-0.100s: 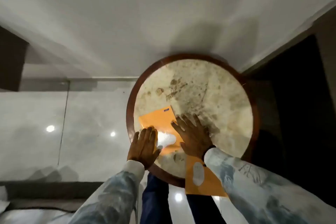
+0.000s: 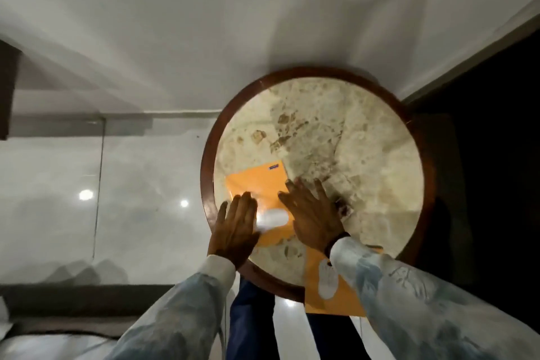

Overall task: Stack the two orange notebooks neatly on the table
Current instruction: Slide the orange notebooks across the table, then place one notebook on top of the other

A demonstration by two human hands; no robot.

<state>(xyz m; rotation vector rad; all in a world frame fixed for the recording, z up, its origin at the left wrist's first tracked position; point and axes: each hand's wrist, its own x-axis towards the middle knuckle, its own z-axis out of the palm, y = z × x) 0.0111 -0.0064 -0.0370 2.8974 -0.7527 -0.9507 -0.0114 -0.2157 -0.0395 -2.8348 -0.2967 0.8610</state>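
1. Orange card shows between two flat hands: the left hand [image 2: 233, 231] and right hand [image 2: 314, 218] lie palm down, fingers [image 2: 295, 187] straight and spread, gripping nothing.
2. Both hands press the upper orange rectangular notebook [image 2: 258, 181], which lies flat on the round marble-topped counter [image 2: 365, 155] with a dark wooden rim, toward its near-left side.
3. The lower orange rectangular notebook [image 2: 324, 295] lies at the counter's near edge, overhanging it, partly hidden under the right sleeve [image 2: 409, 295].
4. The two notebooks lie apart, unstacked.
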